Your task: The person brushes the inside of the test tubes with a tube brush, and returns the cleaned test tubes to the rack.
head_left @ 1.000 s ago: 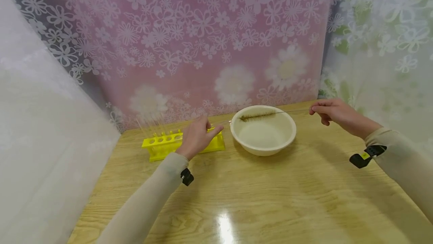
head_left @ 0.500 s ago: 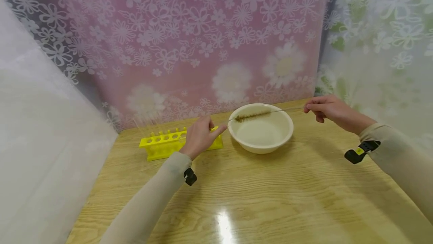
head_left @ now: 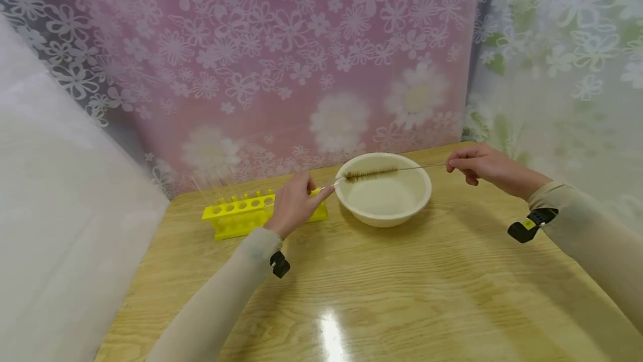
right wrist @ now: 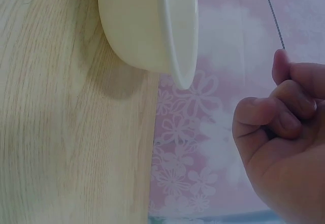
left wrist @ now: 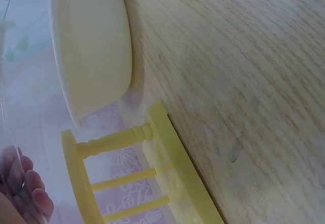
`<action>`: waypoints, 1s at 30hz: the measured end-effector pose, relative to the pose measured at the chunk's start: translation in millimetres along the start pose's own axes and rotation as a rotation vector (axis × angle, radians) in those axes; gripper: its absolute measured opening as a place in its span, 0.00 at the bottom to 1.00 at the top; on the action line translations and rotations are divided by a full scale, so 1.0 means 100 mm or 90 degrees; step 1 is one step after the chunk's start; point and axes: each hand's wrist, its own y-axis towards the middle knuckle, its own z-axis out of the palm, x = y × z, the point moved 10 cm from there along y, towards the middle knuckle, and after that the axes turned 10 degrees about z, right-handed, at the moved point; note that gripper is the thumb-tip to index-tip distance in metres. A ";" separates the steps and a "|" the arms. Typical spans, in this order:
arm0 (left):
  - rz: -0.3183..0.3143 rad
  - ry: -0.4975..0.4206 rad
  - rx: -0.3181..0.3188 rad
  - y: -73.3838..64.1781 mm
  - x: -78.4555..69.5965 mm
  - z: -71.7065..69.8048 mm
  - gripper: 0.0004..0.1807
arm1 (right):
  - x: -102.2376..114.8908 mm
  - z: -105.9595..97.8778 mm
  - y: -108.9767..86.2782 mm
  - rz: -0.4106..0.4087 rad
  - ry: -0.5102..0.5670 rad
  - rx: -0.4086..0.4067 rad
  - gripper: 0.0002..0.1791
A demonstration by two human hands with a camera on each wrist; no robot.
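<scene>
Over the rim of a cream bowl, my right hand pinches the thin twisted wire of a test tube brush. The brush's brown bristles lie nearly level above the bowl, pointing left. My left hand holds a clear glass test tube between thumb and fingers, mostly hidden by the hand. The brush tip is right at the tube's mouth, by the bowl's left rim. Behind and beneath the left hand stands a yellow test tube rack. The left wrist view shows the left fingers curled.
Several clear tubes stand upright at the back of the rack, on its pegs. The wooden table ends at a pink flowered curtain behind. A white sheet hangs at left, a pale flowered one at right.
My left hand has moved a little right and the right hand a little left, narrowing the gap between tube and brush tip. The head view has shifted slightly; bowl and rack stay put.
</scene>
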 end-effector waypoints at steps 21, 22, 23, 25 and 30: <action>0.021 0.036 -0.015 -0.07 0.00 0.01 0.29 | 0.03 0.12 0.01 0.032 -0.040 0.031 0.19; 0.025 0.039 -0.015 -0.07 -0.01 0.01 0.29 | 0.04 0.12 0.02 0.030 -0.040 0.030 0.18; 0.030 0.043 -0.016 -0.06 -0.02 0.00 0.28 | 0.04 0.12 0.02 0.028 -0.041 0.031 0.18; 0.036 0.046 -0.018 -0.06 -0.04 0.00 0.27 | 0.04 0.12 0.03 0.025 -0.038 0.033 0.18; 0.043 0.061 -0.020 -0.03 -0.10 0.02 0.26 | 0.05 0.11 0.03 0.025 -0.042 0.031 0.18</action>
